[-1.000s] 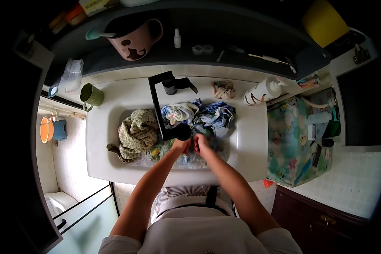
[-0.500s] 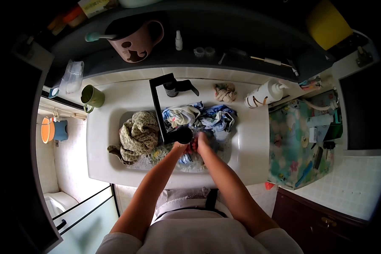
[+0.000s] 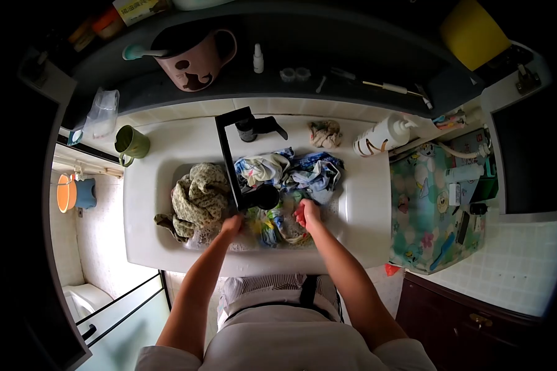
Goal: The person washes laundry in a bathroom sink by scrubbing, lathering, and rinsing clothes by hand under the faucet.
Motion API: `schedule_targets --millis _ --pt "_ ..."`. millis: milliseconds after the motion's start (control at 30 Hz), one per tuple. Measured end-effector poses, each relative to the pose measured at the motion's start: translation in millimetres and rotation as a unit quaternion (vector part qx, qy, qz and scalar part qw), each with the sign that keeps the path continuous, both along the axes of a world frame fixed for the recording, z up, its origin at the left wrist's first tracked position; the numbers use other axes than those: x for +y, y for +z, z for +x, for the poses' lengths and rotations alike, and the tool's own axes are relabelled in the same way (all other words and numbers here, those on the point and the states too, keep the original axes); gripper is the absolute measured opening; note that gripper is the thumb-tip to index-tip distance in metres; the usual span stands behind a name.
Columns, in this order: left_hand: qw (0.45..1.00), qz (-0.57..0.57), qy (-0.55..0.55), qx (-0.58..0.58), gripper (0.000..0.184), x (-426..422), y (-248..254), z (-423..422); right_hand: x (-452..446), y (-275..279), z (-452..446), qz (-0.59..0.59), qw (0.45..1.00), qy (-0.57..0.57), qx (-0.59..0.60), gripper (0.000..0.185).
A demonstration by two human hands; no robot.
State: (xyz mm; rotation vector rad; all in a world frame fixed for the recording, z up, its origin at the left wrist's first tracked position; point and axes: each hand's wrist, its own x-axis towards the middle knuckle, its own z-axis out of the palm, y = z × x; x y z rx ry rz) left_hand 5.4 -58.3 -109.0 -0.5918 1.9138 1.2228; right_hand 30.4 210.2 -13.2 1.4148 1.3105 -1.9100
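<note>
Multicoloured cloth (image 3: 270, 230): one heap, and it's lying in the near middle of the sink (image 3: 366, 210), soaking among the suds (image 3: 202, 237); how many pieces it's hiding, I cannot tell.
Handwork: by the look of it, we're watching the cloth being worked by hand in sudsy water, both hands staying involved.
Left hand (image 3: 231, 225): one, sitting at the cloth's left side; its fingers are hiding in the blur, so wide, narrow or holding, I cannot tell.
Right hand (image 3: 307, 213): one, poised at the cloth's right side, fingers bending inward; whether they're gripping fabric, I cannot tell.
Next move: probably calling for a firm hold from both sides, while minding the overhanging faucet (image 3: 227, 161).
Faucet: just one, black, rising at the far side and hanging its head over the cloth.
Patterned bundle (image 3: 199, 195): one, slumping at the sink's left.
Blue-and-white heap (image 3: 319, 172): one, bunching along the far side, pieces overlapping beyond counting.
Far rim: one green cup (image 3: 133, 145) is sitting left; one crumpled rag (image 3: 325, 133) and one pump bottle (image 3: 384, 136) are waiting right.
</note>
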Motion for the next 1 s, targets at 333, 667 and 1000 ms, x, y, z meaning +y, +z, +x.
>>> schedule_targets --millis 333,667,1000 --pt "0.935 -0.196 -0.282 0.094 0.057 10 11 -2 -8 -33 -1 0.106 0.992 -0.068 -0.006 0.027" --pt "0.959 0.202 -0.147 -0.135 0.040 45 132 11 10 46 66 0.040 0.937 0.344 0.036 0.033" --pt "0.851 -0.094 -0.481 0.187 0.040 64 137 30 12 37 78 0.416 0.718 0.541 0.137 0.035"
